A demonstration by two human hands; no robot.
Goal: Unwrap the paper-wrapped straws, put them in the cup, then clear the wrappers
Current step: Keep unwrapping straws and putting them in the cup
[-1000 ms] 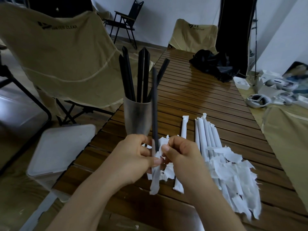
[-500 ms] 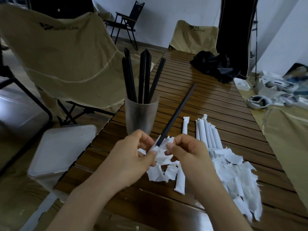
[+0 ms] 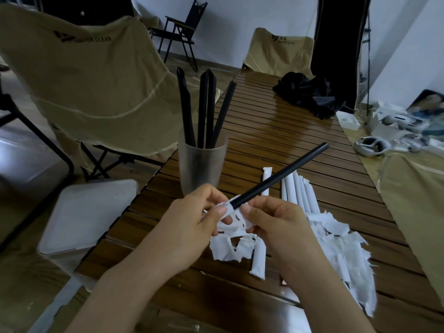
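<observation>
Both hands meet over the near part of the wooden slat surface [image 3: 276,131]; left hand [image 3: 192,222] pinches the last scrap of wrapper [image 3: 227,207] at the near end of a black straw [image 3: 278,179]; right hand [image 3: 276,222] has its fingers curled around torn paper just beside that end, thumb close to the straw; whether it grips the straw itself, cannot tell.

Risks, as judged from here: the straw sticks out up and away to the right, held only at its near tip; a loose pinch as the last paper comes off could let it tip and fall among the scraps; its free end also hangs over the wrapped straws [image 3: 295,191] beyond the right hand and could knock them out of line; the cup [image 3: 203,167], just beyond the left hand, is tall, narrow and already carries four straws [image 3: 206,109], so a careless insertion may topple it.

Straw looks matte black, straight and rigid, bare but for a white paper collar at the near end; torn wrappers [image 3: 336,248] lie heaped beneath and right of the hands.
</observation>
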